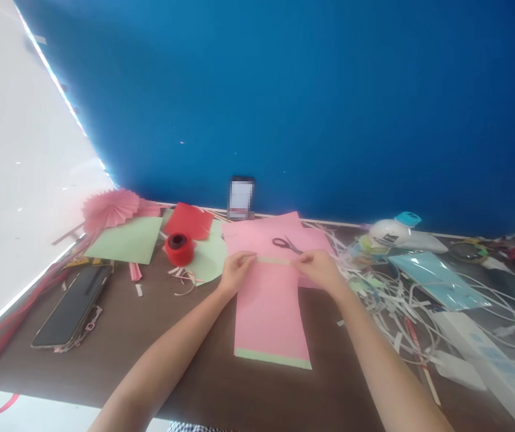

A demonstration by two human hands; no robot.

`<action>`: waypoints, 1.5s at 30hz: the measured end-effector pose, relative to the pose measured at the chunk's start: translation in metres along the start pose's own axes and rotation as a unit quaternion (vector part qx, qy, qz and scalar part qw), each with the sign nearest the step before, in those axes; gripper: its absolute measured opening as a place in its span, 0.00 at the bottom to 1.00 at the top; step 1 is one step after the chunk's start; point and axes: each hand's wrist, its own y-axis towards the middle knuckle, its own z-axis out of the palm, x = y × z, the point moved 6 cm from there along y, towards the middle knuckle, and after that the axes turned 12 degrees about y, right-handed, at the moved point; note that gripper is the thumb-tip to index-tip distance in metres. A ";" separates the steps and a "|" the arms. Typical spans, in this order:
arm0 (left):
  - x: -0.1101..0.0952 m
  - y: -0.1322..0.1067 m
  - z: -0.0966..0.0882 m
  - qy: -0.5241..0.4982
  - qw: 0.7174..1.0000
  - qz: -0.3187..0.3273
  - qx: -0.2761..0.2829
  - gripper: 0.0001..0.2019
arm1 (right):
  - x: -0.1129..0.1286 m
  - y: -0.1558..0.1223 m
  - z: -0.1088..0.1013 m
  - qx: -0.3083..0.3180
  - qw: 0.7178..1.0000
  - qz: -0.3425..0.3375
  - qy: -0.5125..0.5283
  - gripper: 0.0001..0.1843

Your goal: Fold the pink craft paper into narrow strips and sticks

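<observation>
A long pink paper sheet (268,312) lies on the table in front of me, with a pale green strip (273,363) along its near edge. Across its far end runs a second pale green paper strip (273,261). My left hand (236,271) pinches this far strip at its left end, while my right hand (319,270) pinches the right end. Fingertips cover both ends. Just beyond the strip, scissors (286,243) with dark handles rest on more pink paper (257,234), their blades slightly apart.
To the left are a red spool (179,249), green paper (126,240), a pink paper fan (113,209) and a phone (72,306). Tangled white cables (401,318), a power strip (477,354) and a blue packet (439,279) crowd the right. A blue wall (284,108) rises behind.
</observation>
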 end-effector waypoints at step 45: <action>0.007 0.002 0.007 -0.036 0.997 -0.053 0.048 0.14 | 0.020 -0.009 0.006 0.184 0.982 -0.032 0.006 0.11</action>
